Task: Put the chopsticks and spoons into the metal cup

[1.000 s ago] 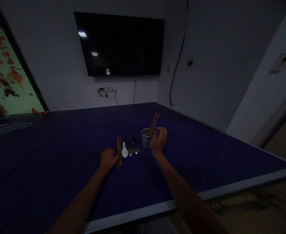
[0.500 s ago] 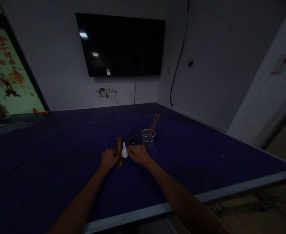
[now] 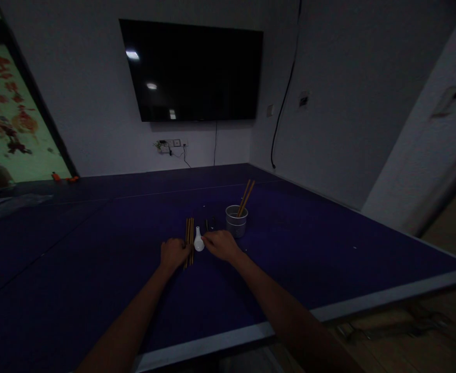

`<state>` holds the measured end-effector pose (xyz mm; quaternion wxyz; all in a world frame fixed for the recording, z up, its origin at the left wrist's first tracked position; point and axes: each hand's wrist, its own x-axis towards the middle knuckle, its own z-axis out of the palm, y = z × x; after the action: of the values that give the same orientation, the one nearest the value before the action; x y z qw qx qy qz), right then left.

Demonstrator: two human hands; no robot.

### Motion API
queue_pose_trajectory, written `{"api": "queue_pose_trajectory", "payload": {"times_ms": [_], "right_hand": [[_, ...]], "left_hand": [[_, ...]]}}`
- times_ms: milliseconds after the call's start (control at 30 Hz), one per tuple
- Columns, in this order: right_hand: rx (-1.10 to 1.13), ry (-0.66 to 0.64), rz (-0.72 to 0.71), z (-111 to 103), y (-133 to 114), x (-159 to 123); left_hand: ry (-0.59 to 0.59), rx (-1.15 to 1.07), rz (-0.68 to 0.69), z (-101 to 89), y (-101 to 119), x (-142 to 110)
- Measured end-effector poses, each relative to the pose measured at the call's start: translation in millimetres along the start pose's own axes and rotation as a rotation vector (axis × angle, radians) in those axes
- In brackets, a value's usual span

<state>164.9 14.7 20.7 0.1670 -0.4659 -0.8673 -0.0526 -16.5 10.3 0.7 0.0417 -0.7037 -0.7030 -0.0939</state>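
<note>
My left hand (image 3: 174,252) rests on the table with its fingers curled against a small row of wooden chopsticks (image 3: 189,228), gripping at their lower part. Just right of them lies a white spoon (image 3: 199,243), bowl toward me. My right hand (image 3: 221,244) is closed beside it, fingertips at the spoon's right edge; what they pinch, if anything, is hidden. Under that hand lie two metal spoons, only their dark handles (image 3: 207,224) showing. Behind it stands a metal cup (image 3: 236,224) with two chopsticks (image 3: 246,199) leaning in it to the right.
The dark blue table (image 3: 313,248) has a pale front edge (image 3: 212,342). A television (image 3: 197,72) hangs on the far wall above sockets and cables (image 3: 169,146). Clear plastic (image 3: 14,204) and small orange objects (image 3: 62,177) lie at the far left.
My right hand left the cup and the chopsticks in it, moving left to the white spoon and covering the metal spoons' bowls. By my left hand, the chopsticks' near ends have shifted slightly left.
</note>
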Motion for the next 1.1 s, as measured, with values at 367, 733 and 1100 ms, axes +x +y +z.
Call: {"api": "queue_pose_trajectory", "payload": {"times_ms": [367,733,1100], "right_hand": [[0.019,-0.001,-0.005,1.4,1.9,1.0],[0.009,-0.038,0.010,-4.2,-0.9,0.4],[0.022,-0.009,0.006,-0.4,0.8,1.5]], "left_hand": [[-0.064,0.048,-0.070,-8.6,1.3,-3.3],[-0.037,0.149,-0.026,-9.1,2.6,-5.1],[-0.102,0.156,-0.013,-14.2,3.7,-4.4]]}}
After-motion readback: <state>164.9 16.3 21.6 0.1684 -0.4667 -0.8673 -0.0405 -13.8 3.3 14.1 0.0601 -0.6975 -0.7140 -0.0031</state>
